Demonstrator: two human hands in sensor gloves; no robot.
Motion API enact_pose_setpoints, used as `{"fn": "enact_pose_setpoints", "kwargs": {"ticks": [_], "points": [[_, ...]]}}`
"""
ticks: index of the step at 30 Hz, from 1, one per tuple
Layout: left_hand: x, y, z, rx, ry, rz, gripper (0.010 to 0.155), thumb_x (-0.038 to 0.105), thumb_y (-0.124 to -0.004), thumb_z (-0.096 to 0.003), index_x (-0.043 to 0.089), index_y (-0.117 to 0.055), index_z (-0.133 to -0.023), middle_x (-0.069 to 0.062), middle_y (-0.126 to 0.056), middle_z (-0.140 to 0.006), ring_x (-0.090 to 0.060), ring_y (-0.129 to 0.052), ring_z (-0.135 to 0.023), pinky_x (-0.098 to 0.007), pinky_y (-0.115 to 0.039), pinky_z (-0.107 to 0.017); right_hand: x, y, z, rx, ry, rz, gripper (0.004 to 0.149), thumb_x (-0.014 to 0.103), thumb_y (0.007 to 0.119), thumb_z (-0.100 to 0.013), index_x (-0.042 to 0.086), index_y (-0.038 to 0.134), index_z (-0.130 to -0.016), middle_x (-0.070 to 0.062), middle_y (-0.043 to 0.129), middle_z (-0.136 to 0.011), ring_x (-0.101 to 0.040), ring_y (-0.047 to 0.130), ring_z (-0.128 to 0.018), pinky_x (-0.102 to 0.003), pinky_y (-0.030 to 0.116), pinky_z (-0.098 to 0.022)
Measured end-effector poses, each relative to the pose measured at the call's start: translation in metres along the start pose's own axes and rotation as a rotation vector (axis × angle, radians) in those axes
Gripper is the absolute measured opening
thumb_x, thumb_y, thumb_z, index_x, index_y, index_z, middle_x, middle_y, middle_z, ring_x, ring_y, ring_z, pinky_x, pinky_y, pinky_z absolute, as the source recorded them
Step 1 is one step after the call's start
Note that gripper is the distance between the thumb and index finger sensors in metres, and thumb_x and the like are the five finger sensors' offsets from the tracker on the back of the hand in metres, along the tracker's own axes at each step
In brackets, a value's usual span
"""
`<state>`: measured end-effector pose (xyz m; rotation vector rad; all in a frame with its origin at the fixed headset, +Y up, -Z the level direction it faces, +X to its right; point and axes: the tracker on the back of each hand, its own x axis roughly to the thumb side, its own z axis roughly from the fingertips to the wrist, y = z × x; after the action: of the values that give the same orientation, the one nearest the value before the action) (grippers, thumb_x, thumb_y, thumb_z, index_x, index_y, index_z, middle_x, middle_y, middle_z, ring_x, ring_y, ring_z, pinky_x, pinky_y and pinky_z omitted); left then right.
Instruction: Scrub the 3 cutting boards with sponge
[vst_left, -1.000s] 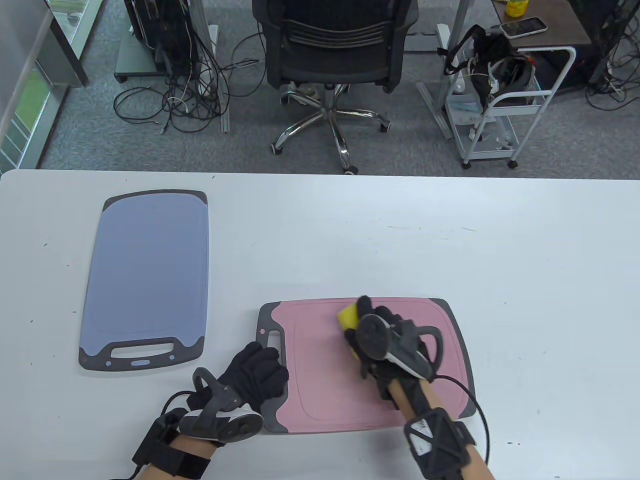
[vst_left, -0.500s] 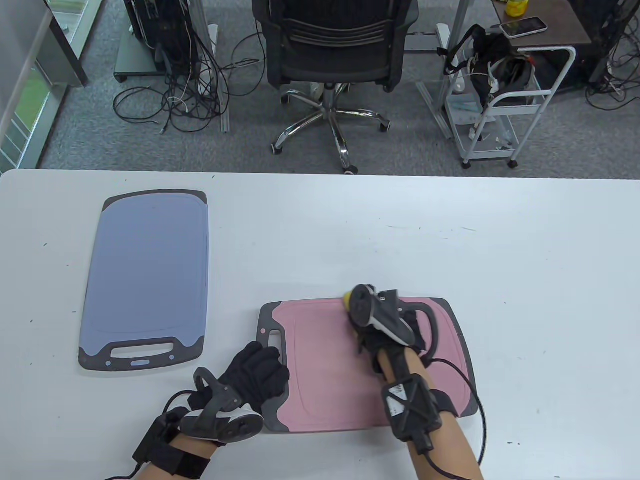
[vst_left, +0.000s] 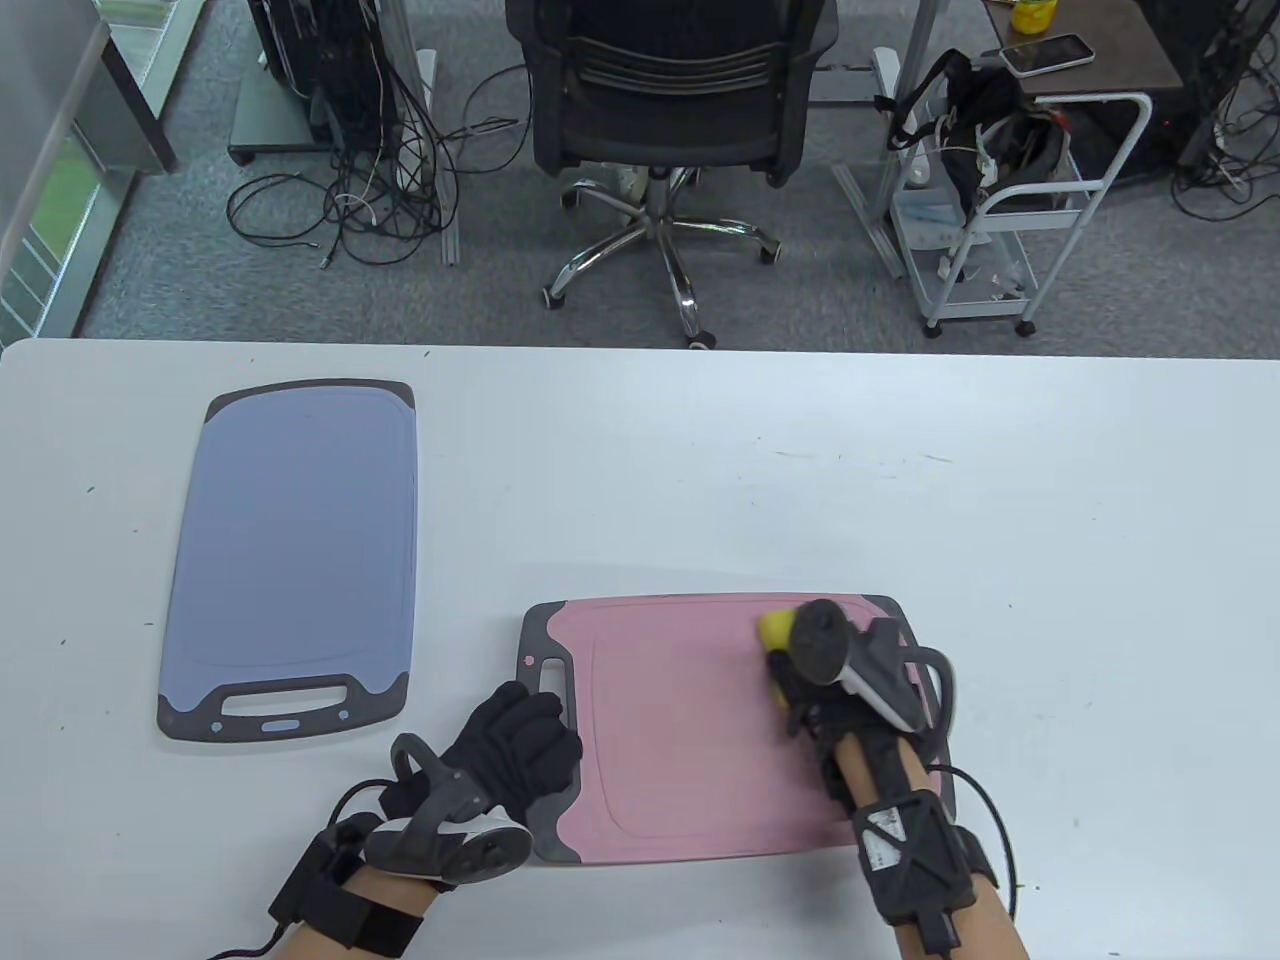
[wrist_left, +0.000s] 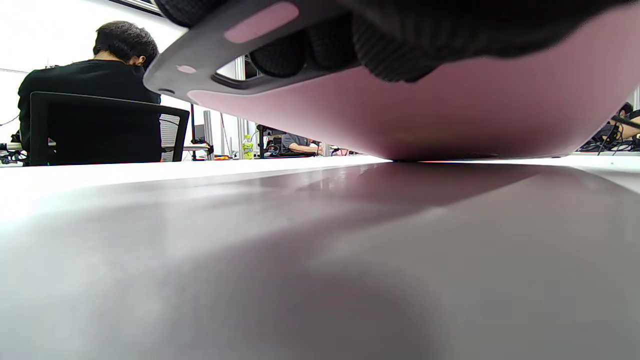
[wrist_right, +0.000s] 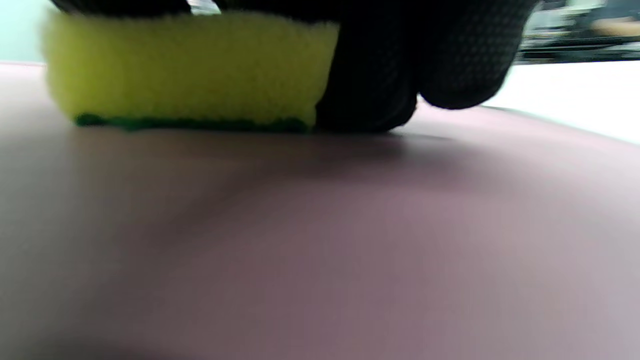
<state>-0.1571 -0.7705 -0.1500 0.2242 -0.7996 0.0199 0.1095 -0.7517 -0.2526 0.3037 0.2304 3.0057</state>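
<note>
A pink cutting board (vst_left: 680, 730) with grey ends lies near the table's front edge. My right hand (vst_left: 792, 668) grips a yellow sponge (vst_left: 775, 628) and presses it on the board's far right part. The right wrist view shows the sponge (wrist_right: 185, 70) green side down on the pink surface, with gloved fingers (wrist_right: 380, 75) beside it. My left hand (vst_left: 515, 740) holds the board's grey handle end. In the left wrist view its fingers (wrist_left: 285, 55) curl at the handle slot, and that end of the board (wrist_left: 400, 120) looks raised. A blue cutting board (vst_left: 290, 540) lies at the left. I see only two boards.
The white table (vst_left: 900, 480) stretches away to the right and beyond the boards. Past its far edge stand an office chair (vst_left: 670, 90), a white cart (vst_left: 1010, 230) and floor cables (vst_left: 370, 200). In the left wrist view a seated person (wrist_left: 85, 90) is far off.
My right hand has slid the sponge from the middle of the pink board to its far edge, then right towards the far right corner. The left hand has stayed on the handle end.
</note>
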Motion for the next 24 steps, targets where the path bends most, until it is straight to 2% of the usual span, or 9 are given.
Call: {"fn": "enact_pose_setpoints", "kwargs": {"ticks": [3, 4, 6, 8, 11, 15, 19, 21, 24], "points": [[0.000, 0.000, 0.000, -0.002, 0.001, 0.001, 0.046, 0.039, -0.080, -0.0584, 0.028, -0.057, -0.097, 0.004, -0.072, -0.097, -0.026, -0.071, -0.104, -0.058, -0.057, -0.078, 0.077, 0.001, 0.013, 0.014, -0.268, 0.068, 0.071, 0.056, 0.070, -0.047, 0.016, 0.060, -0.104, -0.012, 0.077, -0.084, -0.022, 0.088, -0.057, -0.045, 0.077, -0.050], [0.000, 0.000, 0.000, -0.001, 0.000, -0.001, 0.046, 0.039, -0.080, -0.0584, 0.028, -0.057, -0.097, 0.004, -0.072, -0.096, -0.026, -0.071, -0.104, -0.058, -0.057, -0.078, 0.093, 0.002, 0.018, 0.006, -0.315, 0.092, 0.071, 0.057, 0.069, -0.047, 0.017, 0.060, -0.105, -0.011, 0.077, -0.084, -0.022, 0.088, -0.058, -0.045, 0.077, -0.051], [0.001, 0.000, 0.000, -0.001, -0.003, -0.007, 0.045, 0.039, -0.080, -0.0582, 0.027, -0.058, -0.096, 0.004, -0.072, -0.096, -0.026, -0.071, -0.103, -0.058, -0.058, -0.077, 0.105, 0.003, 0.023, -0.004, -0.344, 0.126, 0.071, 0.056, 0.069, -0.048, 0.016, 0.059, -0.105, -0.011, 0.077, -0.085, -0.022, 0.088, -0.058, -0.045, 0.077, -0.051], [0.002, 0.000, 0.000, -0.003, -0.006, -0.006, 0.046, 0.039, -0.080, -0.0584, 0.027, -0.057, -0.097, 0.004, -0.072, -0.096, -0.026, -0.071, -0.103, -0.058, -0.058, -0.077, 0.097, 0.002, 0.022, 0.001, -0.317, 0.139, 0.070, 0.057, 0.069, -0.048, 0.019, 0.058, -0.105, -0.009, 0.077, -0.085, -0.021, 0.088, -0.059, -0.044, 0.078, -0.051], [0.002, 0.000, 0.000, -0.003, -0.008, -0.007, 0.047, 0.039, -0.080, -0.0586, 0.027, -0.056, -0.097, 0.004, -0.072, -0.097, -0.027, -0.071, -0.103, -0.058, -0.058, -0.077, 0.056, 0.001, 0.019, -0.004, -0.162, 0.125, 0.069, 0.055, 0.071, -0.047, 0.018, 0.061, -0.104, -0.010, 0.079, -0.084, -0.023, 0.089, -0.057, -0.046, 0.078, -0.049], [0.002, 0.000, -0.001, -0.009, -0.007, -0.002, 0.047, 0.039, -0.080, -0.0585, 0.027, -0.056, -0.097, 0.004, -0.071, -0.097, -0.027, -0.070, -0.104, -0.058, -0.057, -0.078, -0.038, 0.004, 0.028, 0.003, 0.127, 0.096, 0.069, 0.054, 0.071, -0.047, 0.017, 0.061, -0.104, -0.011, 0.079, -0.083, -0.024, 0.089, -0.057, -0.047, 0.077, -0.049], [0.003, -0.001, -0.003, -0.028, -0.004, -0.004, 0.047, 0.039, -0.079, -0.0588, 0.027, -0.055, -0.097, 0.004, -0.070, -0.097, -0.027, -0.068, -0.104, -0.058, -0.055, -0.078, -0.133, 0.010, 0.051, -0.005, 0.466, 0.046, 0.069, 0.053, 0.071, -0.047, 0.014, 0.063, -0.103, -0.013, 0.080, -0.082, -0.024, 0.089, -0.056, -0.047, 0.077, -0.049], [0.004, 0.000, -0.003, -0.027, -0.007, -0.016, 0.047, 0.039, -0.079, -0.0587, 0.027, -0.055, -0.097, 0.004, -0.070, -0.097, -0.027, -0.068, -0.104, -0.058, -0.055, -0.078, -0.158, 0.013, 0.060, 0.005, 0.583, -0.027, 0.069, 0.053, 0.072, -0.047, 0.013, 0.062, -0.103, -0.013, 0.078, -0.082, -0.024, 0.089, -0.056, -0.047, 0.077, -0.048], [0.006, 0.000, -0.003, -0.023, -0.007, -0.028, 0.047, 0.039, -0.079, -0.0586, 0.027, -0.055, -0.097, 0.004, -0.070, -0.097, -0.027, -0.069, -0.104, -0.058, -0.056, -0.078, -0.151, 0.012, 0.054, 0.025, 0.584, -0.015, 0.070, 0.050, 0.072, -0.048, 0.008, 0.062, -0.103, -0.016, 0.079, -0.083, -0.026, 0.089, -0.056, -0.048, 0.077, -0.048]]}}
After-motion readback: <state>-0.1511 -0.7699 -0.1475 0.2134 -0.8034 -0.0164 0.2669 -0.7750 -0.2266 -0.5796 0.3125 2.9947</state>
